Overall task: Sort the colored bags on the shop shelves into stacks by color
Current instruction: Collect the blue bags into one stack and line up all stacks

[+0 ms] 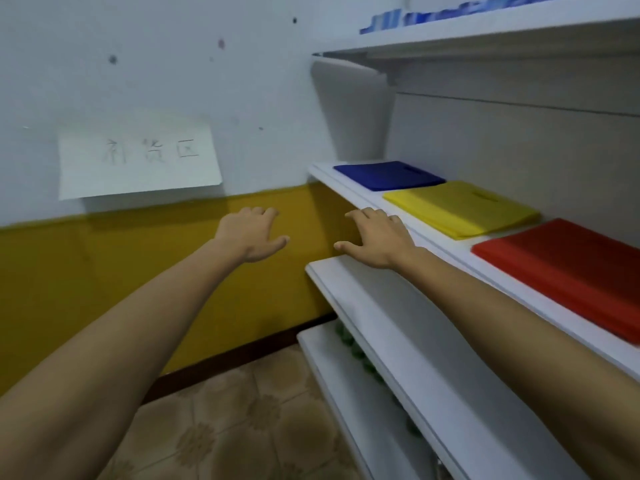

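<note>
1. Both hands are open and hold nothing. The left hand (251, 233) floats by the wall; the right hand (375, 237) is by the shelf (349, 188) edge.
2. The blue stack (388, 174), yellow stack (460, 207) and red stack (568, 268) lie apart in a row on that shelf, past the right hand.
3. A paper sign (138, 157) hangs on the white and yellow wall.

White-and-mustard wall (242, 98), paper sign (138, 155), white shelves (398, 306), tiled floor (242, 427)
</note>
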Demonstrator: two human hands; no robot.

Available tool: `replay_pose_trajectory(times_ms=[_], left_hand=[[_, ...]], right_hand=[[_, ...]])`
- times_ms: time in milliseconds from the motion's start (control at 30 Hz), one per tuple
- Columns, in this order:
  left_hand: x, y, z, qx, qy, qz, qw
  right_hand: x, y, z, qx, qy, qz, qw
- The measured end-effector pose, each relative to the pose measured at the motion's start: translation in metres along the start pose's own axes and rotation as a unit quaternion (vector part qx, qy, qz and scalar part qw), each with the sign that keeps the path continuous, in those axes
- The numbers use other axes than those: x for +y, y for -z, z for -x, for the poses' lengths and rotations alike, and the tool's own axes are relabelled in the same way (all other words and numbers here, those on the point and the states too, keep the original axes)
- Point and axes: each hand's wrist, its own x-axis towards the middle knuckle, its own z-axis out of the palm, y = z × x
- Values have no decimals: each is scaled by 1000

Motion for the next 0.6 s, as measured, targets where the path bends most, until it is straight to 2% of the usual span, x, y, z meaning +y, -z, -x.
replay_pose_trajectory(times_ms=[300, 600], left_hand=[[-59, -45, -28, -8, 45, -3, 999], [-70, -64, -177, -6, 36, 73, 997]], right_hand=[[-27, -46, -84, -11, 65, 10, 998], [10, -54, -216, 42, 21, -31, 998]])
